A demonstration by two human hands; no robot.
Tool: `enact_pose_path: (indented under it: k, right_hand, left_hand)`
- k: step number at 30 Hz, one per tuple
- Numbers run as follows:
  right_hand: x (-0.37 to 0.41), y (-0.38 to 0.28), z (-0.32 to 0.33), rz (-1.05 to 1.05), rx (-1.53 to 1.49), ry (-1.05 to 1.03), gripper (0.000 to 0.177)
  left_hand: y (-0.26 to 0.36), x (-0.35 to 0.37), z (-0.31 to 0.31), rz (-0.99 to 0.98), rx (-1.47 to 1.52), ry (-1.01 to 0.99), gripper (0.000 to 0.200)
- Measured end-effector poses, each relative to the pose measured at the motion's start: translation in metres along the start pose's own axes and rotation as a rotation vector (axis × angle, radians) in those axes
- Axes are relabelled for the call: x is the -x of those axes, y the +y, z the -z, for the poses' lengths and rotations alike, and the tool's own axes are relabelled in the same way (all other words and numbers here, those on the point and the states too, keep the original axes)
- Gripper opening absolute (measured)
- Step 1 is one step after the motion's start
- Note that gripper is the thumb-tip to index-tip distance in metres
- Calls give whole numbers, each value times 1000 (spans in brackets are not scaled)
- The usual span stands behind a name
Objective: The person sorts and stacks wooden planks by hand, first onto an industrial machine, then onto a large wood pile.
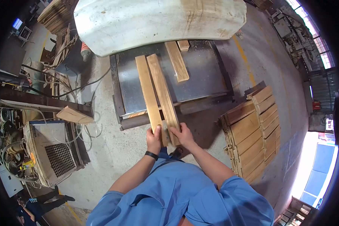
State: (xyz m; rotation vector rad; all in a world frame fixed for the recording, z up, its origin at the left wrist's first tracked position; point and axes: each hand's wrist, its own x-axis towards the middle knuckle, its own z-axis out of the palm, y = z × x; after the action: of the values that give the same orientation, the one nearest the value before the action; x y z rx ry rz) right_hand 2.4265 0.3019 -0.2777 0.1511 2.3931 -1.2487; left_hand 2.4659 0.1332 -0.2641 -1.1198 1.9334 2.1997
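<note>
My left hand (153, 138) grips the near end of a long, pale wooden board (148, 88), its thumb lying on top. Close beside it, my right hand (182, 135) is closed around the near end of a second, slightly darker board (161, 88). Both boards reach forward over a dark metal machine table (203, 77), a narrow gap between them. Farther right on that table lies a shorter board (177, 62), partly under a large white hood (158, 22). A small wood block (183, 45) sits at the hood's edge.
A stack of boards (248, 139) stands to my right. On the left are a metal beam (37, 100), a boxy unit with a grille (56, 154) and loose cables (86, 84). Another person's legs (49, 199) show at lower left.
</note>
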Motion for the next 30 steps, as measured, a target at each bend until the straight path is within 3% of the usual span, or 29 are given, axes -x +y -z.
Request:
enact_pose_path:
  k: [1,6,7,10,12,17,24,26,27,30]
  right_hand:
    - [6,-22,16,-68,65,-22,73]
    - [9,-39,37,-18,251,187,64]
    - [6,-35,36,13,282,231,64]
    - [4,-34,32,107,403,290,70]
    - [1,-28,26,235,517,326,76]
    - [11,-40,23,269,441,247,88]
    - [-4,-16,29,62,-9,-65,97]
    - [-6,-17,34,81,-65,-94,100]
    - [-6,-17,36,91,-93,-110,101]
    - [-9,-4,33,187,-378,-113,104]
  left_hand:
    - [-2,2,6,28,45,-16,57]
    - [5,1,43,194,318,-229,56]
    - [36,12,45,425,503,-272,57]
    - [24,1,69,559,1197,-815,49]
    - [14,-1,71,559,1546,-1048,42]
    - [17,1,70,558,1795,-1134,43]
    - [15,-2,75,484,1646,-1073,48]
    - [24,-2,77,483,1440,-987,60]
    - [27,-2,78,415,1293,-985,89]
    - [78,21,68,364,1047,-684,105]
